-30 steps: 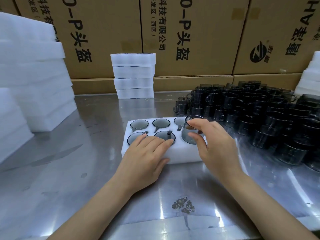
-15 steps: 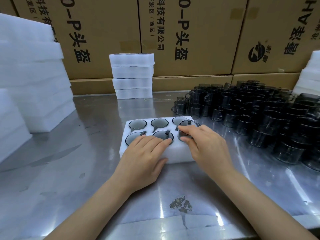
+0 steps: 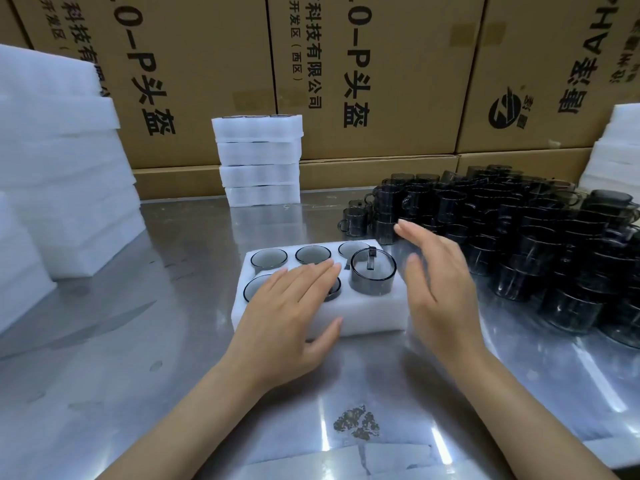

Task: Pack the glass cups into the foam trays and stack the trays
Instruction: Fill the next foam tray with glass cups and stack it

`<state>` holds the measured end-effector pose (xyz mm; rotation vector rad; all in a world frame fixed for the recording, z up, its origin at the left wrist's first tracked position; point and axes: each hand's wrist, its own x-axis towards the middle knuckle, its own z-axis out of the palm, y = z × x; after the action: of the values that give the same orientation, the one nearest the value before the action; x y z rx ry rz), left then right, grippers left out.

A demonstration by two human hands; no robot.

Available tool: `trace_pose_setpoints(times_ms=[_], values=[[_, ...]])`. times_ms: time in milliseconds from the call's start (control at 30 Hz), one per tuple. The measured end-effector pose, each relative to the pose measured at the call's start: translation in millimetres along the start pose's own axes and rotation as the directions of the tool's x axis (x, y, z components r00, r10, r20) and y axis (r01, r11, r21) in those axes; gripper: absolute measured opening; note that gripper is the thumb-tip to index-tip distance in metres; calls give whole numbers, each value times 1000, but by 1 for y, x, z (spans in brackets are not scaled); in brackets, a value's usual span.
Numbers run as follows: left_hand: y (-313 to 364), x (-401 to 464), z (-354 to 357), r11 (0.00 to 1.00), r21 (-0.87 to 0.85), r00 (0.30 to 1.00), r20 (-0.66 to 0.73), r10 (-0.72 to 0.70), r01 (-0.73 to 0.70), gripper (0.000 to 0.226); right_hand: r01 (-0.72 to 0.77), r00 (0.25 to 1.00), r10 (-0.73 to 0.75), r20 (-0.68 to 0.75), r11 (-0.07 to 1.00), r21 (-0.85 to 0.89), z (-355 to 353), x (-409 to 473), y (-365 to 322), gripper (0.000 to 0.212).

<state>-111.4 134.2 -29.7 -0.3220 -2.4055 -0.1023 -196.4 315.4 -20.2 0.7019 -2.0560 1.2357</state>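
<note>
The last smoked-glass cup (image 3: 372, 273) stood proud in the foam tray's (image 3: 367, 315) near-right pocket, just left of the right hand (image 3: 438, 277), fingers straight and empty; the left hand (image 3: 289, 306) pressed flat on the tray.

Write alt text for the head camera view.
A person's left hand presses flat on a white foam tray holding six smoky glass cups, one front-right cup standing proud; the open right hand hovers beside it, loose cups piled at right.
</note>
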Motion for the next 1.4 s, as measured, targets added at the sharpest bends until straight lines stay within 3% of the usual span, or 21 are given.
trace_pose_setpoints(times_ms=[67,200,600,967,1067,1233,1400], values=[[6,6,2,1000,-5,1000,8,19,-19,59,-94,992,94,87,996,3,-2,0,4,45],[14,14,7,996,35,996,32,81,-83,56,-147,964,153,217,988,-42,0,-5,4,39],[12,12,5,999,9,992,117,38,-39,55,-194,972,201,120,979,-68,2,-10,-8,36],[11,12,4,1000,8,976,219,7,-9,60,-168,979,190,80,960,-224,2,-12,-13,38],[9,12,7,999,30,969,248,13,-21,67,-80,991,113,79,938,-337,2,-13,-11,41],[12,13,10,995,78,967,251,35,-56,73,118,923,8,384,946,-304,3,-9,-11,57],[15,17,13,997,66,961,274,24,-43,75,108,881,89,464,918,-382,5,-8,-6,49]])
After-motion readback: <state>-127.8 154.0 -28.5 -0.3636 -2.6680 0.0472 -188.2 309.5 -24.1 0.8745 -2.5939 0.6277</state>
